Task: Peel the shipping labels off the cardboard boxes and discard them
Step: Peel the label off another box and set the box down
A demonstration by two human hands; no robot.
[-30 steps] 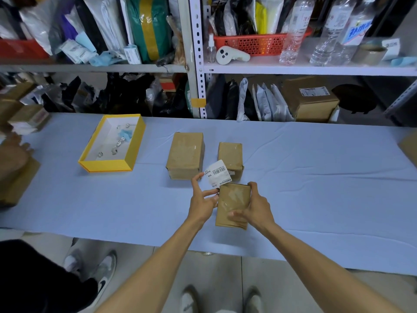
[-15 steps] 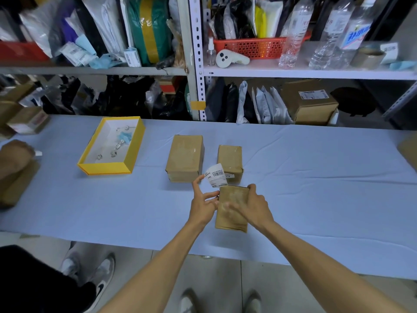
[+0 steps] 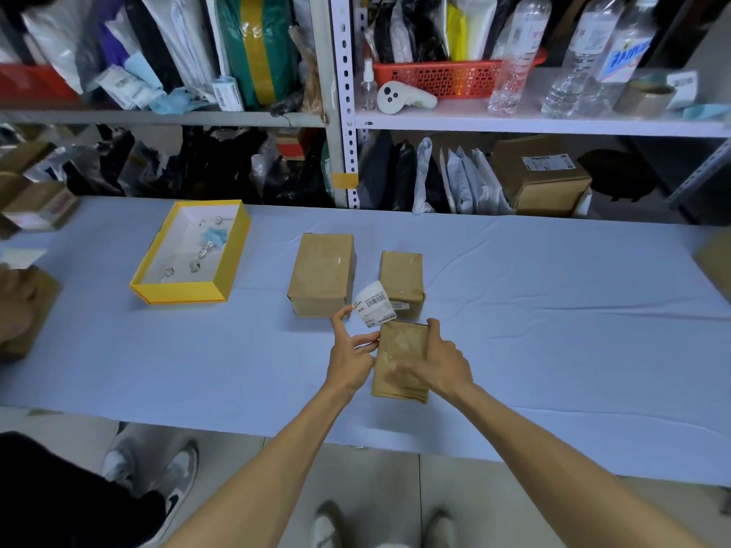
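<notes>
left hand (image 3: 350,346): you are pinching the white label (image 3: 374,306), which is curling above the box's far edge.
right hand (image 3: 439,361): you are gripping the cardboard box (image 3: 401,342) from its right side.

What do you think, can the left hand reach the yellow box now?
Probably yes: only bare tablecloth lies between the left hand and the yellow box, though its fingers hold the shipping label.

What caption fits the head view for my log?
Left hand peels a white barcode shipping label off a brown cardboard box steadied by the right hand on a pale blue table.
</notes>
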